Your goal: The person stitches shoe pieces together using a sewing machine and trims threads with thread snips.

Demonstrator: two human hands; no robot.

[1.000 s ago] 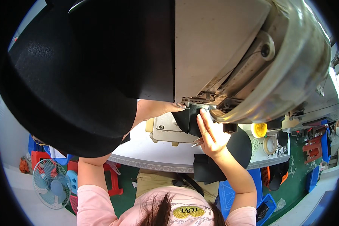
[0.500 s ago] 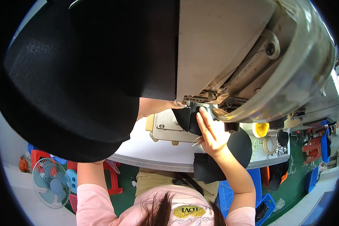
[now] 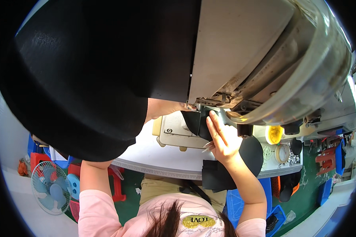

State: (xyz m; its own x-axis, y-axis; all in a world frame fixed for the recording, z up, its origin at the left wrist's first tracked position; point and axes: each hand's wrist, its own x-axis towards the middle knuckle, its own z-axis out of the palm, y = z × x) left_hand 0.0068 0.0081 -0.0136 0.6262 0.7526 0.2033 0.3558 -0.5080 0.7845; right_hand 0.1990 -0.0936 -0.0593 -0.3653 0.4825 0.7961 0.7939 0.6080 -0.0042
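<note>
At the sewing machine (image 3: 241, 51), a small dark piece of sheet material (image 3: 203, 128) sits under the needle area. My right hand (image 3: 227, 144) lays its outstretched index and middle fingers on the piece. Its other fingers curl round what looks like small thread snips (image 3: 208, 147), whose pale pointed tips stick out on the left. My left hand (image 3: 166, 108) reaches in from the left, fingertips at the piece's upper edge beside the needle area. A large black shape (image 3: 75, 79) hides its wrist and much of its forearm. More black material (image 3: 221, 175) hangs over the table's near edge.
The pale table (image 3: 178, 156) has a ruled front edge. To the right are a yellow round item (image 3: 273, 135), a tape roll (image 3: 282, 153) and small loose parts. A fan (image 3: 53, 189) stands lower left; blue bins (image 3: 277, 217) and an orange basket (image 3: 279, 187) stand lower right.
Both hands stay almost in place, my right fingers still on the dark piece. The view has shifted slightly, so the machine head and the black shape sit a little differently.
</note>
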